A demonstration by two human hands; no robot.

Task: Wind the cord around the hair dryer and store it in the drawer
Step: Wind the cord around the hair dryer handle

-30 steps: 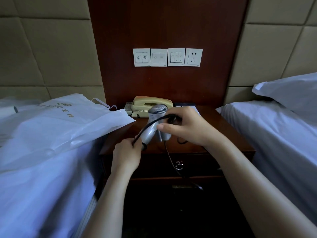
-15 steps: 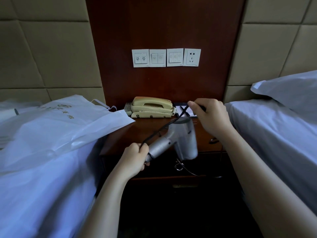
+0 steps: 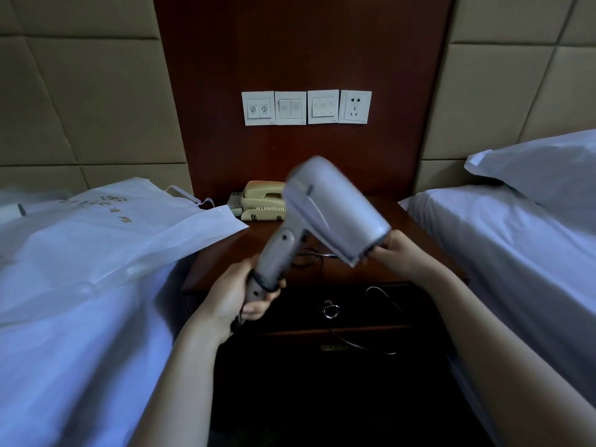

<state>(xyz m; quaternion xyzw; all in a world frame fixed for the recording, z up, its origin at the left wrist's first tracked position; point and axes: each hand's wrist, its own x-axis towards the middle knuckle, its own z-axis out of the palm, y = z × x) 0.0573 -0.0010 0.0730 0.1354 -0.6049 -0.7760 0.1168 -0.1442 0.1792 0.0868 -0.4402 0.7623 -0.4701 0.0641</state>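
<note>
A silver hair dryer (image 3: 325, 214) is held up in the air above the dark wooden nightstand (image 3: 416, 253), slightly blurred. My left hand (image 3: 235, 295) grips the lower end of its handle, where a loop of black cord (image 3: 351, 341) crosses the handle. My right hand (image 3: 396, 256) holds the dryer at its nozzle end. The rest of the cord trails down over the front of the nightstand's drawer (image 3: 354, 312), past its ring pull (image 3: 330, 309). The drawer is closed.
A beige telephone (image 3: 261, 201) sits at the back of the nightstand. Wall switches and a socket (image 3: 354, 106) are above it. A white plastic bag (image 3: 106, 233) lies on the left bed, overlapping the nightstand. The right bed has a pillow (image 3: 541, 169).
The hair dryer has been lifted higher and turned, its body now up and to the right. My right hand moved from the cord above the dryer to the nozzle end.
</note>
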